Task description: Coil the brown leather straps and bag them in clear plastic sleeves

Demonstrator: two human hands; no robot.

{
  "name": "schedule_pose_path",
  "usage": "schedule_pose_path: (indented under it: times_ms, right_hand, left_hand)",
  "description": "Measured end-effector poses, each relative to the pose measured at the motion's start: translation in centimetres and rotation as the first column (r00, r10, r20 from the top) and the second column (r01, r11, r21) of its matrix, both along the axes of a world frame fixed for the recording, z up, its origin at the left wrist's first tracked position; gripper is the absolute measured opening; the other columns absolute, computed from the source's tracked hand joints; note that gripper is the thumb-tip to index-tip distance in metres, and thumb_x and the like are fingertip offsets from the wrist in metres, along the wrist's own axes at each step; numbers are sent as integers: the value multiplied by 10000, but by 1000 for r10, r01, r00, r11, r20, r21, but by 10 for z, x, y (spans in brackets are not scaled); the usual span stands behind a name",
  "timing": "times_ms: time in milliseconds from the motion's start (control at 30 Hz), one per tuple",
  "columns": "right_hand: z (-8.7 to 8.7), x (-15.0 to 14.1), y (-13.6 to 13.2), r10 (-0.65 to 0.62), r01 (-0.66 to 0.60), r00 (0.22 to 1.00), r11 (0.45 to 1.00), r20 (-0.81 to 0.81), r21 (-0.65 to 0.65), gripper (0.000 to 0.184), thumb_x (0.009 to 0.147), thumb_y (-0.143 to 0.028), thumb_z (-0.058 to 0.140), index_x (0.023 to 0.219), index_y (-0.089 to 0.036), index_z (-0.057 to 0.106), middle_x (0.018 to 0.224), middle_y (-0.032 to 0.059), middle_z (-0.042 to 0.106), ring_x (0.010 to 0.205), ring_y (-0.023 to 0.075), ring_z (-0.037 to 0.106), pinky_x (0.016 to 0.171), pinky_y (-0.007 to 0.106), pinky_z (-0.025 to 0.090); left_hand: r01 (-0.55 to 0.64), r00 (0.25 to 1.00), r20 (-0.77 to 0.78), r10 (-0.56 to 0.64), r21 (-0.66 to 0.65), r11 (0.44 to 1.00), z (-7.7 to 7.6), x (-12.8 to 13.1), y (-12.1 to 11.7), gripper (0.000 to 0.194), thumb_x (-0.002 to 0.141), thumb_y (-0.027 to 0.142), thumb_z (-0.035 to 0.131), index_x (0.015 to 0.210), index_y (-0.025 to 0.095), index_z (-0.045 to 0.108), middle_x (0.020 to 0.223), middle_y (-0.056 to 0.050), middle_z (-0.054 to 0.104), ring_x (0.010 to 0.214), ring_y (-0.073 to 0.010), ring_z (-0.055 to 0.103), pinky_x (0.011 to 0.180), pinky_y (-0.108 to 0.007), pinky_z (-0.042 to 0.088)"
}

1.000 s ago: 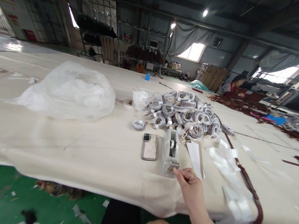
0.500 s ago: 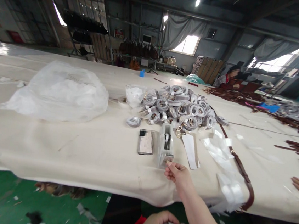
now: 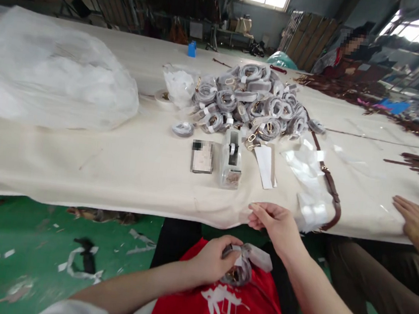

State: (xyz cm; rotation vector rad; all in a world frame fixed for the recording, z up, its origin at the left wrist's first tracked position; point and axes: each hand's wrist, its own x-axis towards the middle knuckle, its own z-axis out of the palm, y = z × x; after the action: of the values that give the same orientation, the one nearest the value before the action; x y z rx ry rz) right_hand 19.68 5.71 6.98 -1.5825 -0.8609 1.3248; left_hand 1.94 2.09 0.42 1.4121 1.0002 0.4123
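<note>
Low over my lap, my left hand (image 3: 221,259) is closed on a coiled grey strap (image 3: 239,275) in clear plastic with a white paper band. Above and right of it, at the table's front edge, my right hand (image 3: 272,219) pinches thumb and forefinger together. A small piece of clear tape seems to be at those fingertips, barely visible. The tape dispenser (image 3: 232,159) stands on the table, beyond my right hand and to its left. Behind it lies a heap of similar wrapped coiled straps (image 3: 252,101) with gold-coloured clips.
A phone-sized blurred item (image 3: 202,157) lies left of the dispenser, white card strips (image 3: 264,165) to its right. Further right are clear plastic sleeves (image 3: 305,169) and a brown strap (image 3: 331,190). A big plastic bag (image 3: 60,76) fills the left. A co-worker's hand (image 3: 418,219) rests at right.
My right hand has drawn back from the dispenser's cutter towards me. My left hand and the coiled strap now show more fully, as the view has tipped down.
</note>
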Motion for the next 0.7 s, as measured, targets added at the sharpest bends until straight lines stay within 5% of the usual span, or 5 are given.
schedule_pose_path:
  times_ms: [133,300,433,700]
  right_hand:
    - [6,-4,-59,-22,21,999,999,-25,-44,482,660,-593,805,821,-140,774,634,66,744,502,165,663,512,268,553]
    - [-30,-18,-105,-84,56,988,976,-129,-209,508,608,-635,817,692,-139,751,585,64,718,450,145,620,458,243,502]
    - [-47,-19,-116,-122,55,970,954,-213,-293,522,596,-648,818,673,-137,739,535,47,695,412,112,578,428,208,453]
    - [-53,-20,-112,-101,21,974,930,-201,-367,559,563,-695,793,609,-149,680,473,23,664,347,87,532,383,187,401]
  left_hand:
    - [-24,1000,-10,24,15,1000,-3,5,-1,323,889,298,510,1119,117,645,1007,-111,728,868,-225,681,787,-319,527]
    - [-14,999,-43,14,0,1000,-5,9,-1,340,903,322,505,1142,124,646,1049,-115,726,939,-231,674,856,-328,516]
    - [7,1000,-29,-7,-26,1000,-1,11,-1,363,919,347,490,1169,127,636,1072,-114,723,958,-227,673,880,-322,512]
    - [31,999,-39,-31,-3,1000,6,13,-1,351,944,348,440,1141,134,636,1000,-98,730,931,-218,670,853,-308,513]
